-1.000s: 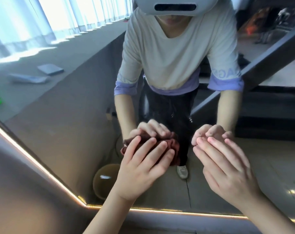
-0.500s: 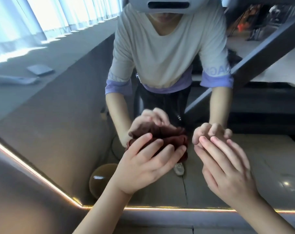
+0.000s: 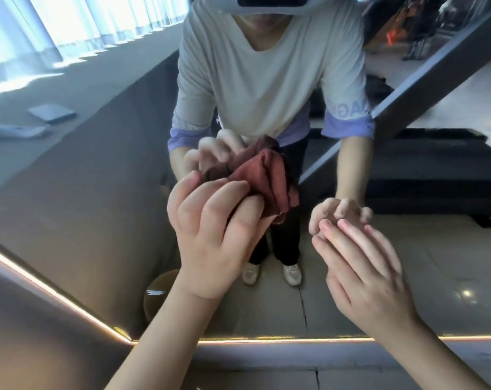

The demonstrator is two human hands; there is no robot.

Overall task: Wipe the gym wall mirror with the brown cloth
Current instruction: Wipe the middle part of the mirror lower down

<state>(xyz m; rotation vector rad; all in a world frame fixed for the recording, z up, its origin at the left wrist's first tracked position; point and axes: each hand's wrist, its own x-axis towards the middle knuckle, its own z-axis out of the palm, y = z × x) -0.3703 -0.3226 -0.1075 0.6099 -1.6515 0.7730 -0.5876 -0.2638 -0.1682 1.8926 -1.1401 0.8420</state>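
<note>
My left hand [image 3: 210, 235] clutches the brown cloth [image 3: 267, 178] at its one o'clock, near the mirror [image 3: 84, 192]. My right hand [image 3: 362, 271] is flat and empty. The cloth looks soft, light and floppy, so it's best held bunched at the middle.

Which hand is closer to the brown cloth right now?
Left. The left hand grips the brown cloth; the right hand is off to its right, not touching it.

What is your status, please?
Left hand grips crumpled brown cloth at gym wall mirror. Right hand open, fingers at the glass. No obstruction seen.
</note>
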